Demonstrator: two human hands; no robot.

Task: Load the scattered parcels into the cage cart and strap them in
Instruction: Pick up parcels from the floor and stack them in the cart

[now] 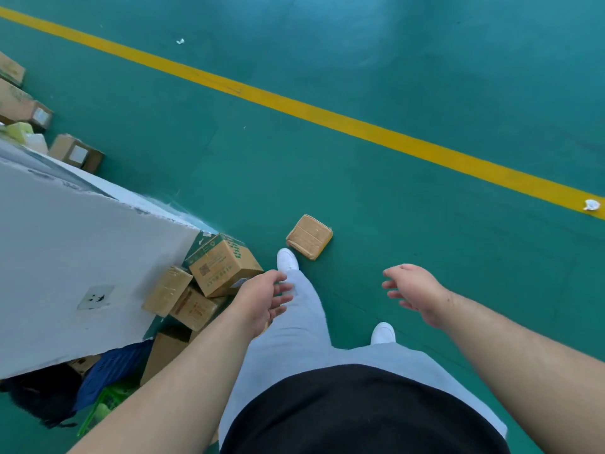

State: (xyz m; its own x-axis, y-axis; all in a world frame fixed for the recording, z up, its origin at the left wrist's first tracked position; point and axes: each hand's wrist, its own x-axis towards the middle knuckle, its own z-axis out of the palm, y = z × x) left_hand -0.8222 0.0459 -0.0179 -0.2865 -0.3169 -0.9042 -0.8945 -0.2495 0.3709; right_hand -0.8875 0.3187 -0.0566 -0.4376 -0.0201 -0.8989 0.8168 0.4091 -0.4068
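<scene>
A worker's empty left hand (262, 299) and right hand (411, 291), fingers loosely spread, hover ahead, seemingly to collect a small tape-wrapped brown cardboard parcel (309, 236) on the green floor (425, 257), cage cart unseen.

A glossy green floor (409, 77) is crossed diagonally by a yellow line (327, 116). A white wall (65, 250) with a socket (95, 297) stands at left. A paper scrap (592, 205) lies on the line.
</scene>
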